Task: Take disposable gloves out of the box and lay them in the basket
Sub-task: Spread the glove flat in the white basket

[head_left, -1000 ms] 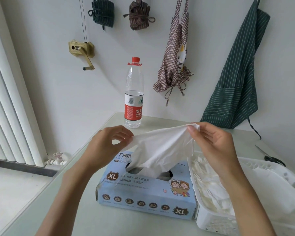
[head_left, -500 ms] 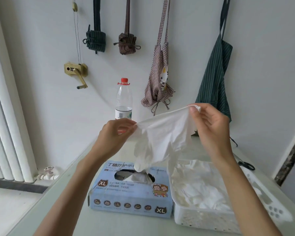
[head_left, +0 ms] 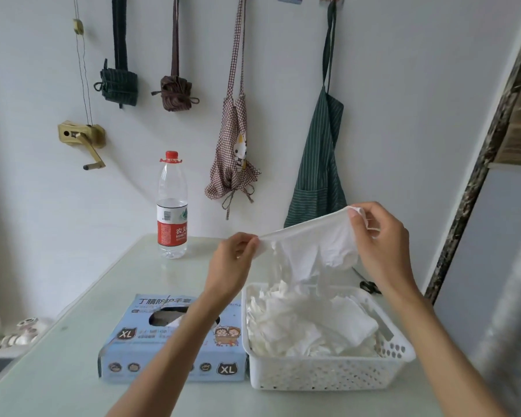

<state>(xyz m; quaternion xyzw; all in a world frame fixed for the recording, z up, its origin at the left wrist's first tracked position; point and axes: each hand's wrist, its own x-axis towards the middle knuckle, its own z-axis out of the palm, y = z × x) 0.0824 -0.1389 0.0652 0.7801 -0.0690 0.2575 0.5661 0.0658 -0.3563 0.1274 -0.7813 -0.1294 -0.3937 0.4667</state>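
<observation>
— Glove (head_left: 313,251) first: where is it?
— Up in the air over the basket (head_left: 328,377), stretched between both hands by its top edge, the rest hanging down toward the heap of gloves (head_left: 307,320) already lying in there.

— How do the hands hold it?
— Left hand (head_left: 232,266) pinches one corner between thumb and fingertips. Right hand (head_left: 379,245) pinches the other corner, higher up, so the edge slopes up to the right.

— And the box (head_left: 169,341)?
— Pale blue, flat on the bench (head_left: 73,356), touching the basket's left wall. A bit of white shows in its oval opening; the left forearm crosses above it.

— What sort of basket?
— White plastic with small holes in its walls, standing on the bench to the right of the box.

— Anything else on the bench?
— A bottle (head_left: 172,206) with a red cap and red label, upright near the wall, well apart from the box. Scissors (head_left: 370,285) lie behind the basket — only the dark handles are plain.

— On the wall?
— A green striped apron (head_left: 319,176), a checked apron (head_left: 233,164), two rolled bundles (head_left: 119,82) on straps and a brass crank (head_left: 82,136).
</observation>
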